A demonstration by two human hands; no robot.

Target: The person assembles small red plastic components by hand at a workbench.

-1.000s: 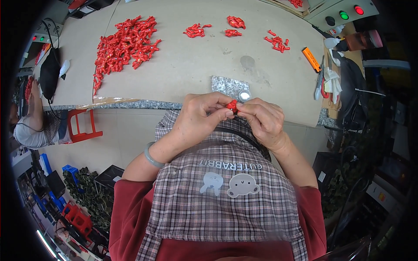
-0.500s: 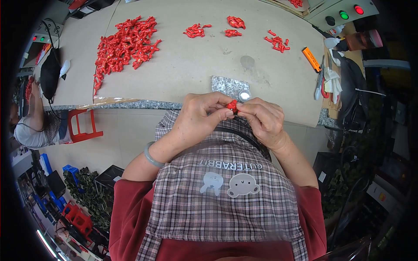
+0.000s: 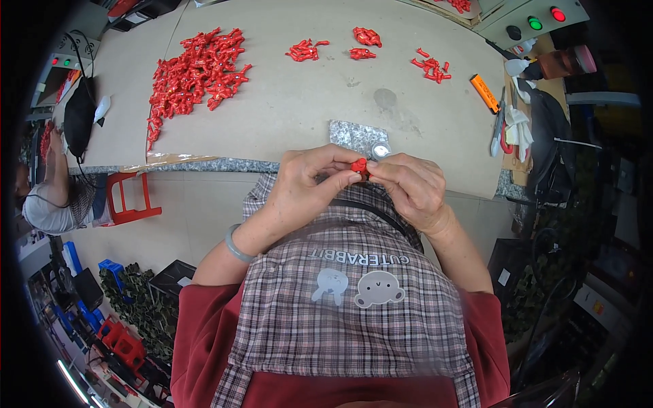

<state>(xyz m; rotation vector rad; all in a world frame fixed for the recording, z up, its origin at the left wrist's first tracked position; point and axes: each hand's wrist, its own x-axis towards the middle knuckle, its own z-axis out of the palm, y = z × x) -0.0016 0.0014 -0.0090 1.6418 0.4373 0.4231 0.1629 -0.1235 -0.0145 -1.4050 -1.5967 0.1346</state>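
Observation:
My left hand [image 3: 306,187] and my right hand [image 3: 411,187] meet at the near edge of the table, both pinching one small red plastic part [image 3: 359,165] between thumbs and fingertips. The part is mostly hidden by my fingers. Just beyond my hands, a grey speckled slab [image 3: 357,136] lies on the table with a small round silver object [image 3: 381,150] on it. A big heap of the same red parts [image 3: 194,71] lies far left on the beige table [image 3: 299,102]. Smaller red clusters [image 3: 305,49] [image 3: 366,35] [image 3: 430,65] sit at the back.
An orange utility knife [image 3: 483,92], scissors and white gloves [image 3: 511,122] lie at the right edge. A control box with green and red buttons [image 3: 537,20] stands at the back right. A red stool [image 3: 129,197] and another person [image 3: 51,197] are at the left.

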